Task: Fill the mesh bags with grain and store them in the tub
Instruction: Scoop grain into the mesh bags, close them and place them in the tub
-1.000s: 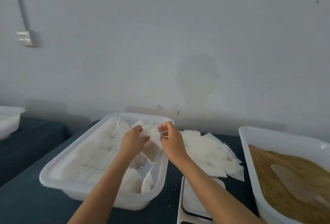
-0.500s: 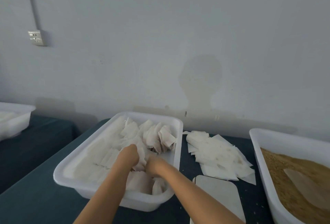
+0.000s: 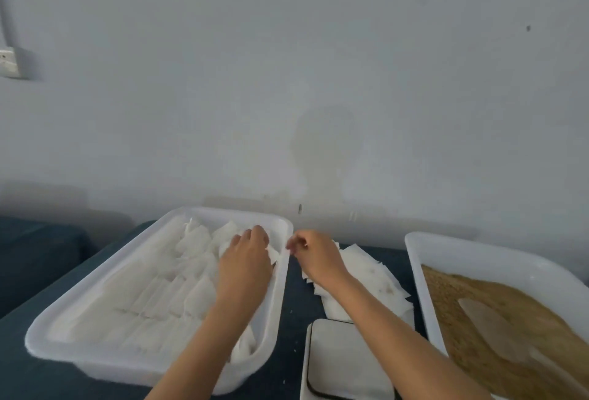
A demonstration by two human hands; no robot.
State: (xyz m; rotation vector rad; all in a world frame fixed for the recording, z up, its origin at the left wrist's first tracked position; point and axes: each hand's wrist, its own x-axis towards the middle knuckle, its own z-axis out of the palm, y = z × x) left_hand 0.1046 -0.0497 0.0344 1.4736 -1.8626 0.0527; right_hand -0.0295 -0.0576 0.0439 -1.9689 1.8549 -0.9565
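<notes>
A white tub (image 3: 280, 297) on the left holds several filled white mesh bags (image 3: 165, 288) in rows. My left hand (image 3: 247, 261) is palm down at the tub's far right corner, its fingers curled over a mesh bag (image 3: 272, 254) whose corner shows under the hand. Just right of the tub's rim, my right hand (image 3: 314, 254) hovers above the near edge of a pile of empty mesh bags (image 3: 373, 275); its fingers are loosely bent and nothing shows between them. A second white tub (image 3: 414, 259) on the right holds brown grain (image 3: 446, 291).
A translucent scoop (image 3: 490, 323) lies on the grain. A white flat scale or tray (image 3: 344, 364) sits at the front between the tubs. The table has a dark blue cloth (image 3: 296, 307). A wall stands close behind.
Both hands came up from the near part of the left tub. My left hand went to the tub's far right corner; my right hand left the tub for the empty bag pile.
</notes>
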